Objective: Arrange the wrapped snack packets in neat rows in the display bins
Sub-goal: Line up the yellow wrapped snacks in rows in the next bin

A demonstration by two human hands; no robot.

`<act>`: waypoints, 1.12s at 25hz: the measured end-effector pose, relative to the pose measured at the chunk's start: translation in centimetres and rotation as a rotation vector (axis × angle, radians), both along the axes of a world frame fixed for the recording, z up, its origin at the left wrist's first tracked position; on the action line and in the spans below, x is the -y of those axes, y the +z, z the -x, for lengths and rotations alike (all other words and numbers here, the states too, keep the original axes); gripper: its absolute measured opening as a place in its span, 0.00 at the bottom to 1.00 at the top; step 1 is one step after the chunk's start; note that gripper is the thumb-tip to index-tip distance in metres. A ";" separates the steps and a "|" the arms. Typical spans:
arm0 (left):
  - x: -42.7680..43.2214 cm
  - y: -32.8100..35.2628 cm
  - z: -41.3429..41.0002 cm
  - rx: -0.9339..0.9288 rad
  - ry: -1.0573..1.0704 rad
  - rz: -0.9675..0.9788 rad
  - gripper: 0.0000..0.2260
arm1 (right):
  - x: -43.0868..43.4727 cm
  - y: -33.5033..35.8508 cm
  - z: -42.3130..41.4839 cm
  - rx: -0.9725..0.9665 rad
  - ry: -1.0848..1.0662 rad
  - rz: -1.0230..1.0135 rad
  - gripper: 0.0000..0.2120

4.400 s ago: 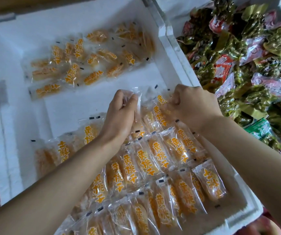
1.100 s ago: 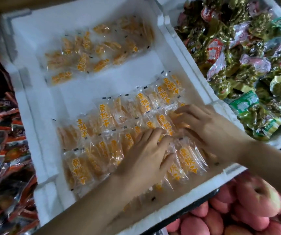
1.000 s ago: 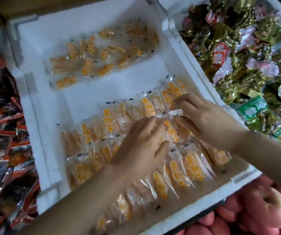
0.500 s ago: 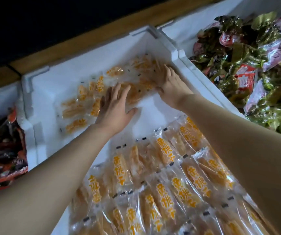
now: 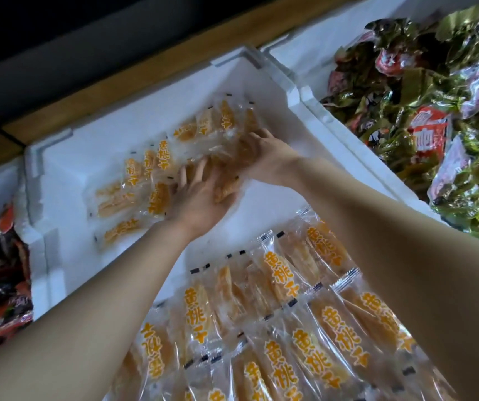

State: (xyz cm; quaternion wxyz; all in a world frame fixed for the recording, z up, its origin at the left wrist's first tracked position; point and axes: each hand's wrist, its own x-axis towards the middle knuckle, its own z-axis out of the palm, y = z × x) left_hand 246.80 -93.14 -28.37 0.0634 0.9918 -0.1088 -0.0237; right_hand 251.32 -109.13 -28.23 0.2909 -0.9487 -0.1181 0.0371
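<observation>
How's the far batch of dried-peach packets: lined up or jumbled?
Jumbled: the far packets overlap at mixed angles, partly under the left hand and right hand, whereas the near packets lie in parallel rows.

Clear packets with orange lettering fill a white foam bin.
</observation>
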 end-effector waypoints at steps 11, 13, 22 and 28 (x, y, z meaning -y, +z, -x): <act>-2.1 0.7 6.3 0.011 0.019 0.065 0.22 | 0.2 0.1 5.8 0.022 0.065 0.059 0.31; -1.3 1.2 5.8 -0.060 0.043 0.052 0.29 | 0.2 0.3 6.2 -0.010 -0.003 0.071 0.32; -0.8 -0.1 5.7 0.012 0.100 0.112 0.19 | -2.1 0.4 6.0 -0.145 -0.138 0.070 0.27; -1.1 0.6 5.3 0.095 0.095 0.172 0.15 | -0.8 1.3 6.6 -0.120 -0.204 0.047 0.22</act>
